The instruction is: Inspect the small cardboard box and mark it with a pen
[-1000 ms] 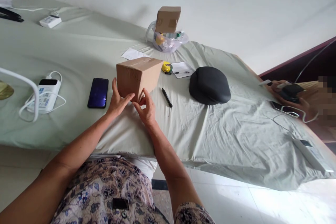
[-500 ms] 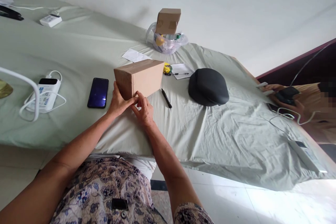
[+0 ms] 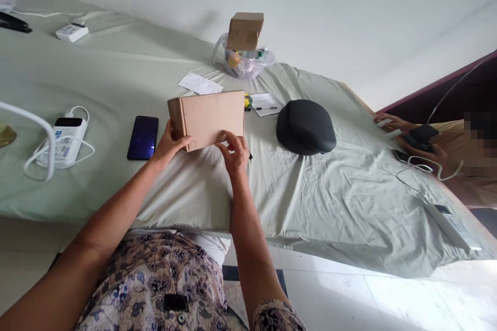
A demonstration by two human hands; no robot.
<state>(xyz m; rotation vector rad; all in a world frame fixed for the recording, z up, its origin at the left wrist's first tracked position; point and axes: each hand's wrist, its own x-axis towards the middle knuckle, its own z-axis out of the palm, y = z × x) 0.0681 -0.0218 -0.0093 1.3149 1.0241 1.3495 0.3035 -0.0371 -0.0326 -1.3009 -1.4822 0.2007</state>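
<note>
A brown cardboard box (image 3: 213,118) stands tilted on the cloth, one broad face toward me. My left hand (image 3: 170,147) grips its lower left corner, thumb on the front and fingers round the left side. At the lower right edge, my right hand (image 3: 235,155) is closed with thumb and bent fingers at the cardboard. A pen lies mostly hidden behind that hand; only a dark tip (image 3: 250,155) shows. Left of the box lies a dark phone (image 3: 143,137), screen up.
A black case (image 3: 306,127) sits to the right. Behind are papers (image 3: 200,83), a yellow tape measure (image 3: 247,100) and a clear basket (image 3: 248,69) bearing a smaller carton (image 3: 245,32). A white power bank (image 3: 64,139) with cables lies left. Another person's hands (image 3: 394,123) are far right.
The box has turned, showing its front more squarely and tipping back. My right hand has moved right along the lower edge, away from my left hand, and now covers most of the pen.
</note>
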